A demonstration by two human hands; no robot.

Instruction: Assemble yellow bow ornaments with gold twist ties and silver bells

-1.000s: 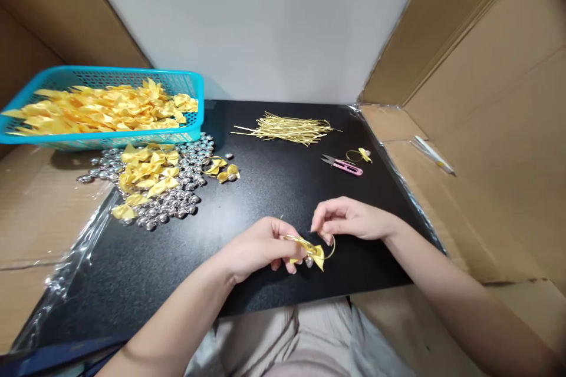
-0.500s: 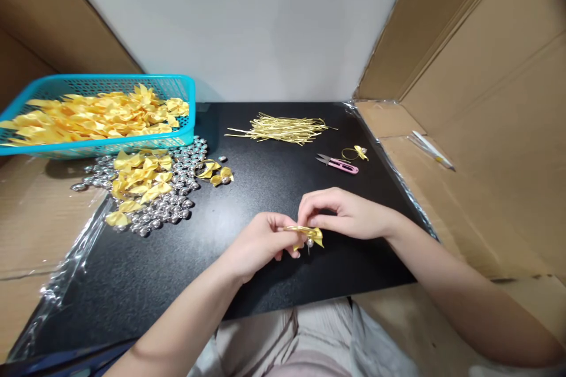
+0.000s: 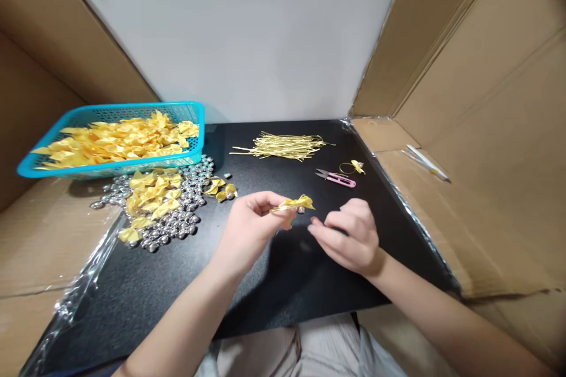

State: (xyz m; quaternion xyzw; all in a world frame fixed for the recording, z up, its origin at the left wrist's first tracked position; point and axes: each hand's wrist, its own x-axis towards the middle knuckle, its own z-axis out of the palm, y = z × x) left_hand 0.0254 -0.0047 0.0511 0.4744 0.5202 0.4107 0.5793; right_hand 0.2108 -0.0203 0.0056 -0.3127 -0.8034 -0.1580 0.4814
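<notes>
My left hand [image 3: 248,230] is raised over the black mat [image 3: 265,271] and pinches a small yellow ribbon bow [image 3: 297,204] with a gold wire tie on it. My right hand [image 3: 349,237] hovers just right of the bow, a little below it. Its fingers are loosely curled and apart from the bow, and I see nothing in them. Left of my hands lies a heap of silver bells [image 3: 186,212] with loose yellow bows [image 3: 152,197] on top.
A blue basket [image 3: 194,129] full of yellow bows stands at the back left. A bundle of gold wire ties [image 3: 283,146], pink snips [image 3: 338,178] and a finished bow with a ring [image 3: 354,166] lie at the back of the mat. Cardboard walls close in both sides.
My left hand has lifted the bow up and away from the mat. My right hand has let go of it and drawn back to the right.
</notes>
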